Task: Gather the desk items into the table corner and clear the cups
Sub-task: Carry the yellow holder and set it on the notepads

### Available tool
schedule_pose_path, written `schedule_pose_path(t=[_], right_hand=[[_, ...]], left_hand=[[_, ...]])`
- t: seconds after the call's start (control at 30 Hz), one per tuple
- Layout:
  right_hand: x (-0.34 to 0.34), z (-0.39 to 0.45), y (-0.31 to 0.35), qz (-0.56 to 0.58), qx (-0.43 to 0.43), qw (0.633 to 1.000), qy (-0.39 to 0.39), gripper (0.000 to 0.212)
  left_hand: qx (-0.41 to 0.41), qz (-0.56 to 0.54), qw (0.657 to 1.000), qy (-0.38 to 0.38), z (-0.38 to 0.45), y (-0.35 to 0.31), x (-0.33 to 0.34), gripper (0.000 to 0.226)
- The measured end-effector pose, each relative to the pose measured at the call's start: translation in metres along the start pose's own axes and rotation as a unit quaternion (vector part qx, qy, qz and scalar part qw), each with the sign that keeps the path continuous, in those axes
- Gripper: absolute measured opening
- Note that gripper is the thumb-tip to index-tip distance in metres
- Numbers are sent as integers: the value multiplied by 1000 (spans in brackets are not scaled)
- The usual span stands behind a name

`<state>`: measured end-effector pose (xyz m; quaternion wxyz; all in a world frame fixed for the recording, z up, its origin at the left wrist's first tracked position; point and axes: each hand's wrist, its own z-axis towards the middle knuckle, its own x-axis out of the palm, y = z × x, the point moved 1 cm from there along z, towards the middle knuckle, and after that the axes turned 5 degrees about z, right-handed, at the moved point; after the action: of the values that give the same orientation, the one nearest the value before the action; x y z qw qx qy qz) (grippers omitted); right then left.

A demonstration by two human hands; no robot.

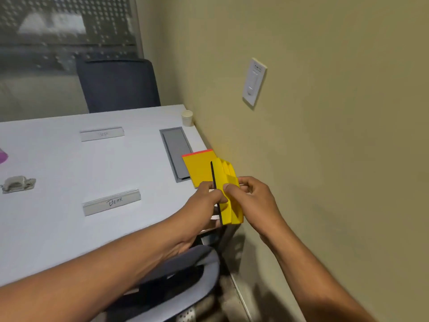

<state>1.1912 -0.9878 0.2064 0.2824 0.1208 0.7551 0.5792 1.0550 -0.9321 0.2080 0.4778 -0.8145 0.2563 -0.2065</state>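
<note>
A yellow whiteboard eraser (pixel 228 201) with a thin black felt edge stands on its side at the near right corner of the white table (pixel 58 217). My left hand (pixel 206 197) pinches its left face and my right hand (pixel 248 196) grips its right side. Just behind it a yellow notepad (pixel 198 168) with an orange top strip lies flat on the table. A small paper cup (pixel 187 117) stands upright in the far right corner by the wall. Two name plates lie mid-table: the near name plate (pixel 112 202) and the far name plate (pixel 101 134).
A grey cable hatch (pixel 176 153) is set into the table beside the notepad. A grey hole punch (pixel 17 184) and a pink object (pixel 2 156) sit at the left edge. A wall runs along the right. One office chair (pixel 176 282) is below me, another chair (pixel 117 86) opposite.
</note>
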Motion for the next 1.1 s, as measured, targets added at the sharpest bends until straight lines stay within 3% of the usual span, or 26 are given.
schedule_pose_path(t=[0.13,0.37,0.5,0.6,0.73,0.83,0.97,1.1], right_hand=[[32,55,3,-15,-4,999,41,42],[72,146,-20,-31,22,995,93,33],[96,199,-44,-38,41,992,114,54],[110,241,-65,-48,46,992,106,70],[120,295,-86,-83,36,990,106,50],[126,334,-100,-124,20,985,119,63],[131,386,-106,-196,-22,967,158,50],[147,437,-101,-336,-120,910,212,53]], left_hand=[[8,35,999,-41,35,-11,-24,38],[31,152,985,-74,100,6,-62,45],[60,385,916,-95,156,41,-83,59],[76,486,867,-84,199,74,-92,59],[44,632,769,-83,260,119,-102,77],[7,643,761,-87,297,149,-110,100],[35,648,751,-124,335,181,-131,112],[104,636,756,-114,362,199,-147,110]])
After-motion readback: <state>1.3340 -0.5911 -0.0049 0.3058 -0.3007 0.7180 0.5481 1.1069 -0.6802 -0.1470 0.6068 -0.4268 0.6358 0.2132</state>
